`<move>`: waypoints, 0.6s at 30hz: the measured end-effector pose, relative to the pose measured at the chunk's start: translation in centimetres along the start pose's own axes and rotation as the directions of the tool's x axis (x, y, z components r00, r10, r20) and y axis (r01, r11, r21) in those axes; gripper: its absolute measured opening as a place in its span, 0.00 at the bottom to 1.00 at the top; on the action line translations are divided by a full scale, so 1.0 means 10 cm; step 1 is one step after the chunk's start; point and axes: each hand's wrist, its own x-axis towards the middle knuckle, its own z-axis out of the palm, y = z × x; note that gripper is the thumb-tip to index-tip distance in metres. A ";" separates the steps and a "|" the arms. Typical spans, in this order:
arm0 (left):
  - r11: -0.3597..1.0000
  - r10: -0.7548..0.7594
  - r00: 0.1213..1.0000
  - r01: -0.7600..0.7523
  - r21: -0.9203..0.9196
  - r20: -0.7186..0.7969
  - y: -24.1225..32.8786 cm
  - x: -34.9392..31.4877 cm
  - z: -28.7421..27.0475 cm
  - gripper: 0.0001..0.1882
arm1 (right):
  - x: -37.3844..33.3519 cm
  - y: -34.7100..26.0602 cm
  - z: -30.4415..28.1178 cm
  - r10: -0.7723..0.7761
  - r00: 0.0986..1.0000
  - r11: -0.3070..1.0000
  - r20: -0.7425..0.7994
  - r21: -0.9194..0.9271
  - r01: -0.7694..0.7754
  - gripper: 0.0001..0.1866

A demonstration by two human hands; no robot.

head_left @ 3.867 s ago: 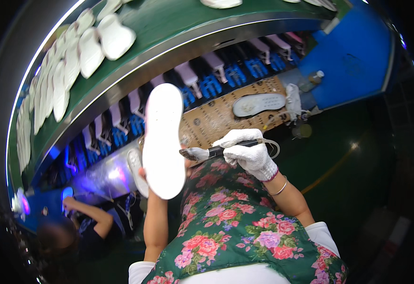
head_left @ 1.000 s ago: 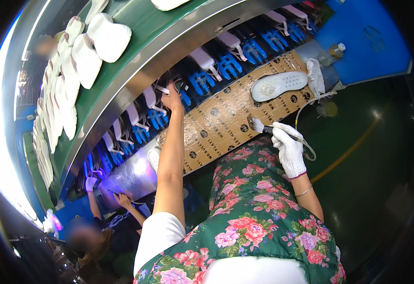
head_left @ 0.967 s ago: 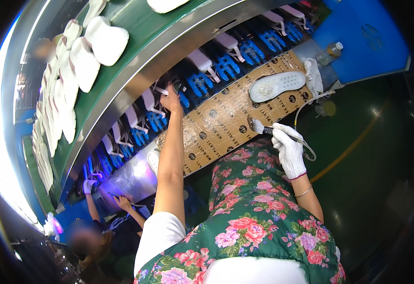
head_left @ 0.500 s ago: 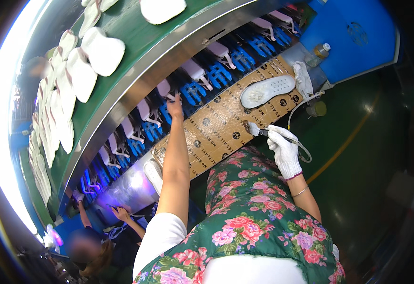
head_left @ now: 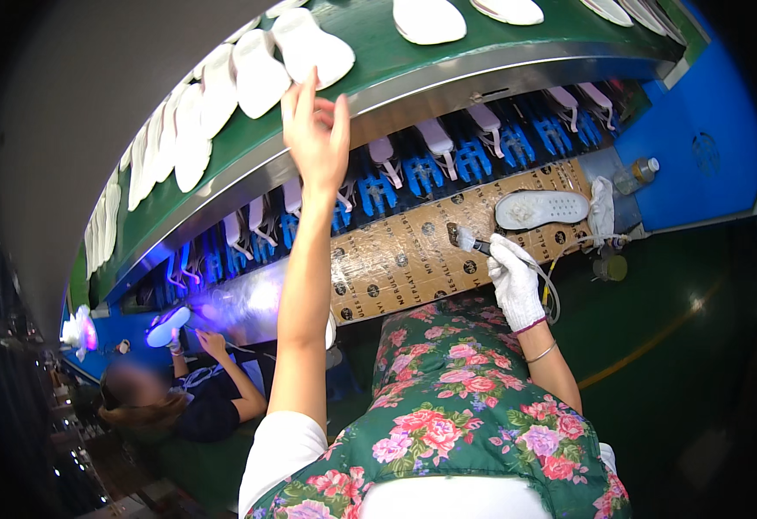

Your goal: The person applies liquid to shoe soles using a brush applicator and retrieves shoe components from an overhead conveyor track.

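Note:
My bare left hand is raised over the metal edge of the green upper shelf, its fingers apart and nothing in them. Its fingertips overlap the lower part of a white shoe sole; I cannot tell whether they touch. More white soles lie beside it along the shelf. In a white knitted glove, my right hand is closed around a dark-handled brush with pale bristles. The brush is above the brown taped cardboard. A white sole with small holes lies on that cardboard, up and right of the brush.
Below the shelf runs a row of blue holders with pale pink strapped pieces. A thin hose hangs by my right hand. A bottle and white cloth are at right. At left, a co-worker holds a blue-lit sole.
My left hand has moved from the strapped pieces in the lower row up to the soles on the green shelf. My right hand keeps the brush. The view has turned, and the co-worker's sole shows.

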 end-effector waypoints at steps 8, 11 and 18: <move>0.912 -0.124 0.992 0.111 -0.394 -0.008 -0.34 0.10 -0.41 0.11 | -0.03 -0.03 0.10 0.035 0.997 0.999 0.063 0.024 -0.037 0.14; 0.866 -0.224 0.954 0.100 -0.489 -0.201 -0.20 -0.25 -1.02 0.10 | 0.01 -0.16 0.08 0.060 0.991 0.991 0.118 0.110 -0.074 0.12; 0.790 -0.490 0.845 0.326 -0.519 -0.215 -0.05 -0.96 -1.98 0.17 | -0.19 -0.52 0.56 0.084 0.923 0.968 0.376 0.188 -0.165 0.14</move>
